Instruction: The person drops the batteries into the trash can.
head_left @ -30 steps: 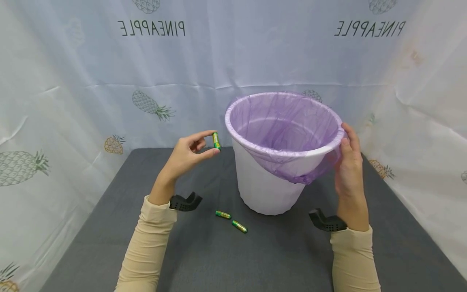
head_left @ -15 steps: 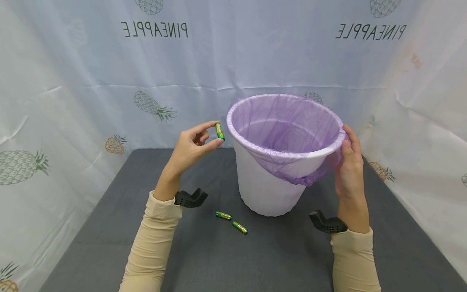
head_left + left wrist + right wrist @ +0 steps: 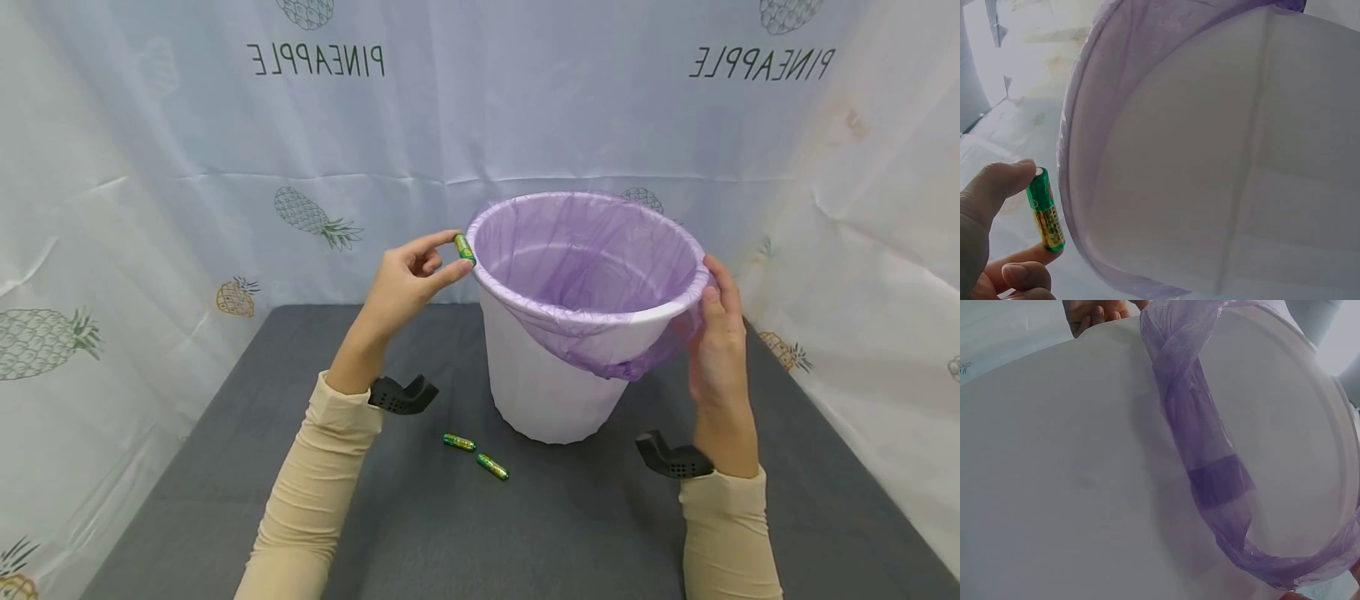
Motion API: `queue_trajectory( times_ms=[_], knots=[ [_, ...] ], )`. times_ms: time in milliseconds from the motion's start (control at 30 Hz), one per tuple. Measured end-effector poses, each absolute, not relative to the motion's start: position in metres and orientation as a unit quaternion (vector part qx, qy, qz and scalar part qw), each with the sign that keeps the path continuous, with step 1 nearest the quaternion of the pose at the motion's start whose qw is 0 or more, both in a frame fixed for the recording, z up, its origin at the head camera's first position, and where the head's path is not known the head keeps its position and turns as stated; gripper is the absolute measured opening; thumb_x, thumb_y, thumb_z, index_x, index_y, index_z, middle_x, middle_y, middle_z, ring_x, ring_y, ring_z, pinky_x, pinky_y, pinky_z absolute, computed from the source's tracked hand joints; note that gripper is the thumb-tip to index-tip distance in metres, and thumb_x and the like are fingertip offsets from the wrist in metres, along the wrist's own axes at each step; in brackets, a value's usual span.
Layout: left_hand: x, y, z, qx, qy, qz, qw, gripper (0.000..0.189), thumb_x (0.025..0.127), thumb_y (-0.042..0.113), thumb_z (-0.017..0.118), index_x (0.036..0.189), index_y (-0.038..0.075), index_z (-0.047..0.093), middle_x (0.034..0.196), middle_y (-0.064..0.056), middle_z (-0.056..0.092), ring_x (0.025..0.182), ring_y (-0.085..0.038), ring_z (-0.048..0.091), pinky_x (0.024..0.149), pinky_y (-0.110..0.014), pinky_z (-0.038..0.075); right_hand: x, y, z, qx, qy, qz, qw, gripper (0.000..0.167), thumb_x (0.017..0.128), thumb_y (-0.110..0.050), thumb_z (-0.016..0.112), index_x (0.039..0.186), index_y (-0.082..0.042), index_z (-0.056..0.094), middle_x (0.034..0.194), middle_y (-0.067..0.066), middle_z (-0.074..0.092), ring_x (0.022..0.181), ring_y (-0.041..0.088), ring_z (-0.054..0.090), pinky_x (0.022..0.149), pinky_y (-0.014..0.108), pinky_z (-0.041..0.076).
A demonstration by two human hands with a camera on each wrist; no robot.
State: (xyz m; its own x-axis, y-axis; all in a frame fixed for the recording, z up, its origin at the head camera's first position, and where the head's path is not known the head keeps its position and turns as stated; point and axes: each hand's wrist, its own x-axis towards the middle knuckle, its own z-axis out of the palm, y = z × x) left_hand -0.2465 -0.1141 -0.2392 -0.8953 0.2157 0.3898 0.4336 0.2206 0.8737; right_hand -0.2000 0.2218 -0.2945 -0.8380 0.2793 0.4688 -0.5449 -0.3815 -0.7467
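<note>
Pinched between the thumb and index finger of my left hand (image 3: 408, 279) is a green and gold battery (image 3: 465, 249), at the left rim of a white trash bin (image 3: 551, 375). The left wrist view shows the battery (image 3: 1046, 209) upright, held by its two ends beside the bin. A thin purple bag (image 3: 592, 267) lines the bin and folds over the rim. My right hand (image 3: 720, 350) holds the bin's right side near the rim; some of its fingers are hidden. Two more batteries lie on the table, one left (image 3: 459, 442) and one right (image 3: 492, 467).
The dark grey tabletop (image 3: 420, 533) carries the bin and the loose batteries. White curtains (image 3: 420, 117) printed with pineapples hang behind and at both sides. Gathered bag plastic (image 3: 1210, 469) hangs outside the bin near the right hand.
My left hand has moved up and to the right with the battery, from beside the bin to its left rim. The right hand, the bin and the two lying batteries have stayed about in place.
</note>
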Motion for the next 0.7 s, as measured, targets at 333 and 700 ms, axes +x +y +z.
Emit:
queue_trajectory(
  times_ms=[333,700],
  knots=[
    [-0.25,-0.103,-0.231,-0.193,-0.772,-0.605,0.027,0.049,0.086,0.025,0.073,0.131,0.015,0.06,0.071,0.007,0.03,0.065,-0.007,0.026,0.061,-0.023,0.026,-0.2,0.223,-0.294,0.127,-0.505,0.816,0.252,0.035,0.099,-0.022,0.053,0.133,-0.017,0.053,0.121,-0.002,0.058,0.106,0.008,0.055,0.091,0.022,0.042],
    [-0.252,-0.099,-0.233,-0.192,-0.772,-0.605,0.016,0.049,0.087,0.022,0.071,0.133,0.013,0.058,0.071,0.008,0.031,0.065,-0.006,0.027,0.06,-0.021,0.026,-0.2,0.223,-0.294,0.116,-0.515,0.811,0.253,0.036,0.1,-0.022,0.052,0.135,-0.017,0.052,0.126,-0.003,0.057,0.112,0.008,0.053,0.094,0.022,0.04]
  ],
)
